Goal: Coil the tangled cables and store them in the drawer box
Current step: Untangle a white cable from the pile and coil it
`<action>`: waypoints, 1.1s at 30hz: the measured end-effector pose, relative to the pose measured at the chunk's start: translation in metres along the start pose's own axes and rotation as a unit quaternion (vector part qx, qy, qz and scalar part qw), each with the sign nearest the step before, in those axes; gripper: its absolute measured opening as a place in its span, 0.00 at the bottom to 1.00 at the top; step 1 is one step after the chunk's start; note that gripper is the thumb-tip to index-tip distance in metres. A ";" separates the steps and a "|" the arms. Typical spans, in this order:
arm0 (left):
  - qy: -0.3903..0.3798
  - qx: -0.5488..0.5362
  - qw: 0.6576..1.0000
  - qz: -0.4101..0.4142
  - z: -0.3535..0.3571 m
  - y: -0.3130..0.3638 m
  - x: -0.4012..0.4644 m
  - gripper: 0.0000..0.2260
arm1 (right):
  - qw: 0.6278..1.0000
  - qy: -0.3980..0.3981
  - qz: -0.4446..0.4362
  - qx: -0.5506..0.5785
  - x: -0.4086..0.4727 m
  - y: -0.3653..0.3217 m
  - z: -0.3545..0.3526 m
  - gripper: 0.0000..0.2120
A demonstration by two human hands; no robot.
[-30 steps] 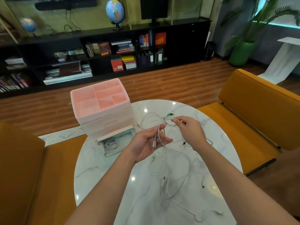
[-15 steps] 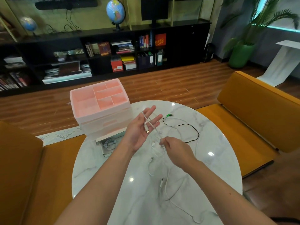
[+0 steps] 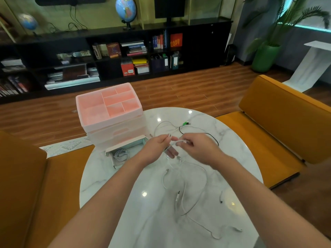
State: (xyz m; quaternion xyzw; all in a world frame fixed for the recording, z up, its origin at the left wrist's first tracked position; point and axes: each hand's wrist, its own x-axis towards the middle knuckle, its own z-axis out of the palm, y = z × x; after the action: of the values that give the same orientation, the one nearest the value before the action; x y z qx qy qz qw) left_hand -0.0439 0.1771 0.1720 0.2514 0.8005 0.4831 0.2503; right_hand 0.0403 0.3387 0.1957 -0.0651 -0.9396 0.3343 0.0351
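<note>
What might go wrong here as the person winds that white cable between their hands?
The white cable held between the left hand and right hand trails down into other loose white cables on the marble table, so pulling may tighten a knot or drag them along. The black cable lies just behind the hands and might get caught up. A plug near the table edge may slip off.
</note>
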 end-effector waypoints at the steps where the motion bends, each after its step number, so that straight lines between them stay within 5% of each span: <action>1: -0.008 0.006 1.000 0.000 -0.002 -0.002 -0.001 0.16 | 0.998 0.001 0.011 0.057 0.004 0.003 -0.007 0.06; 6: -0.055 -0.120 0.991 -0.003 -0.007 0.001 -0.001 0.18 | 0.985 0.025 0.018 0.170 0.021 0.012 -0.027 0.07; 13: -0.032 -0.415 0.909 -0.015 -0.009 0.021 -0.006 0.14 | 0.963 0.041 0.028 0.265 0.023 0.020 -0.015 0.07; 20: 0.001 -0.518 0.855 -0.025 -0.006 0.022 -0.005 0.16 | 0.956 0.033 0.065 0.283 0.009 0.028 0.026 0.13; 24: 0.045 -0.570 0.820 -0.002 -0.009 0.023 0.001 0.16 | 0.952 0.012 0.094 0.291 -0.005 0.033 0.049 0.08; 27: 0.116 -0.532 0.839 0.030 -0.017 0.025 0.007 0.16 | 0.956 -0.020 0.116 0.268 -0.018 0.036 0.060 0.09; 33: 0.182 -0.295 0.937 0.048 -0.022 0.022 0.006 0.14 | 0.984 0.014 0.069 0.164 -0.030 0.032 0.054 0.12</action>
State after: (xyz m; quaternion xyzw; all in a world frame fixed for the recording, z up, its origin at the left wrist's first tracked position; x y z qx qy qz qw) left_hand -0.0596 0.1757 0.2002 0.1119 0.6409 0.7464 0.1397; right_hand 0.0675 0.3250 0.1331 -0.1278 -0.8646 0.4846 0.0358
